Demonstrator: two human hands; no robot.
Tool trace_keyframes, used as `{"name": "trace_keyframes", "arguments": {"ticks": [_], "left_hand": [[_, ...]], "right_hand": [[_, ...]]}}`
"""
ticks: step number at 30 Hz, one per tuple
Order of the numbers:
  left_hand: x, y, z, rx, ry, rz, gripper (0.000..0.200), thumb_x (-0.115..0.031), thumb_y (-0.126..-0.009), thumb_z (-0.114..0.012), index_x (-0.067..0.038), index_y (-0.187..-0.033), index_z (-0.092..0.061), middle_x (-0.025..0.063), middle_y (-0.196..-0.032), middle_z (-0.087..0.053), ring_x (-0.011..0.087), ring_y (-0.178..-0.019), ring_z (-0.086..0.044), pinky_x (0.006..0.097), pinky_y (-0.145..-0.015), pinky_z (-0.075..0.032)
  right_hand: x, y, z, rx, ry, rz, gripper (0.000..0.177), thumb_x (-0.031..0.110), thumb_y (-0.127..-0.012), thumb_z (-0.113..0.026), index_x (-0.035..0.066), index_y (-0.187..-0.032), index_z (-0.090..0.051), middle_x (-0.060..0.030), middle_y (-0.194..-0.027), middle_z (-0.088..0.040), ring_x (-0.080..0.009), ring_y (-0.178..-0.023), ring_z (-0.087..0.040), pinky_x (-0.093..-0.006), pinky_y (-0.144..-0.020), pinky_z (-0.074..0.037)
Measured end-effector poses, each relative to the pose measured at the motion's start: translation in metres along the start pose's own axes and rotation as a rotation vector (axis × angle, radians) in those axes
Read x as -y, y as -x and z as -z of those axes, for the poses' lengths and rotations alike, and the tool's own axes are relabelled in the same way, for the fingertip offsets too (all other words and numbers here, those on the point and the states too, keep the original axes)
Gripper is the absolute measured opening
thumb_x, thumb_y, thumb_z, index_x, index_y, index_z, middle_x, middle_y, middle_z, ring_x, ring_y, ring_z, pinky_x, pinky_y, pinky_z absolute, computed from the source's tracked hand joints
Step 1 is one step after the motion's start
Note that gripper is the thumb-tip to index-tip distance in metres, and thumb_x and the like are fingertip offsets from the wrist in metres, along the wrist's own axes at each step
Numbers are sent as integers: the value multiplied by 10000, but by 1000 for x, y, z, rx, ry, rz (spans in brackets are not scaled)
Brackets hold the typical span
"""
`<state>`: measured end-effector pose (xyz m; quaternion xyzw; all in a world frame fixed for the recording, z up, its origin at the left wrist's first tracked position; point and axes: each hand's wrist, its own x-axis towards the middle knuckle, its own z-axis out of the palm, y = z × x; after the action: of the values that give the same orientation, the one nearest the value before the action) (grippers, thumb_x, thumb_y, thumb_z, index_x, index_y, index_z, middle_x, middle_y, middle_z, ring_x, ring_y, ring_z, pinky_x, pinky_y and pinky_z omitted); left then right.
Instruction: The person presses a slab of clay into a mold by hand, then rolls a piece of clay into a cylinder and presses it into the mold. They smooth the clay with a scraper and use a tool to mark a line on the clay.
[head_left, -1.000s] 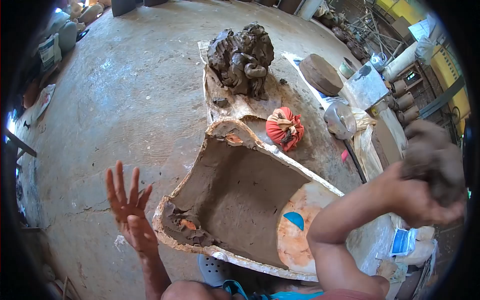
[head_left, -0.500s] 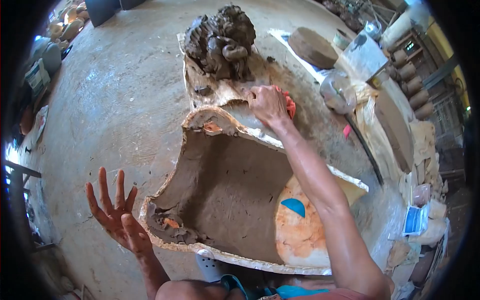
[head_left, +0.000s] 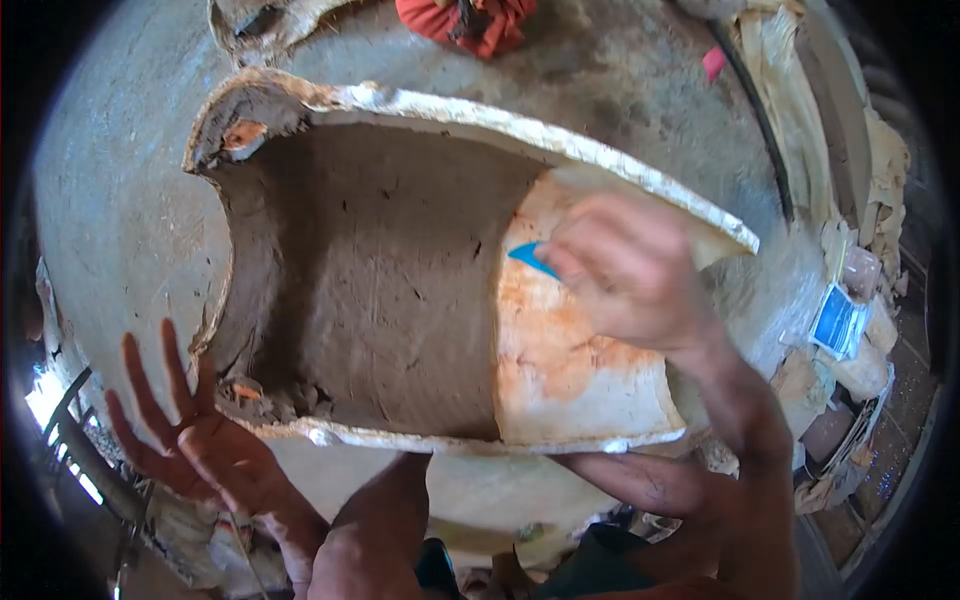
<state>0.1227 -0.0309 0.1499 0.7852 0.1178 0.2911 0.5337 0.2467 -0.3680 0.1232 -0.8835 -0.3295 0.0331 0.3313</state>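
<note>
Blue scraper [head_left: 531, 258] lies on the inner wall of the mould [head_left: 450, 112], at 9 o'clock of my right hand [head_left: 630, 275], the nearer one; blur hides whether its fingers pinch it. My left hand [head_left: 195, 445], fingers spread, hovers at 7 o'clock.

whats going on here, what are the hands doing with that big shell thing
A person sits at a half mould partly lined with brown clay. The right hand, blurred, is at a small blue piece on the bare orange-stained part; whether it holds it is unclear. The left hand is open, fingers spread, by the mould's near rim.
</note>
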Motion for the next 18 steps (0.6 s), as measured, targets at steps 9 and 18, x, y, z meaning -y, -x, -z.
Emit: {"name": "trace_keyframes", "arguments": {"ticks": [9, 18], "left_hand": [[-41, 48, 36, 261, -51, 479, 627, -81, -1041, -610, -42, -1601, -330, 237, -1552, -516, 389, -1352, -604, 396, -1013, -574], [-127, 43, 72, 477, 8, 986, 531, -127, -1024, -697, 27, -1490, -496, 164, -1403, -641, 242, -1260, -647, 338, -1033, -518]], "right_hand": [[-66, 147, -125, 353, 413, -390, 610, 116, -934, -648, 153, -1529, -518, -173, -1393, -511, -417, -1167, -562, -516, -844, -622], [-17, 127, -61, 454, 102, -625, 262, 59, -923, -563, 28, -1165, -659, -206, -1145, -655, -412, -1107, -648, -527, -881, -595]]}}
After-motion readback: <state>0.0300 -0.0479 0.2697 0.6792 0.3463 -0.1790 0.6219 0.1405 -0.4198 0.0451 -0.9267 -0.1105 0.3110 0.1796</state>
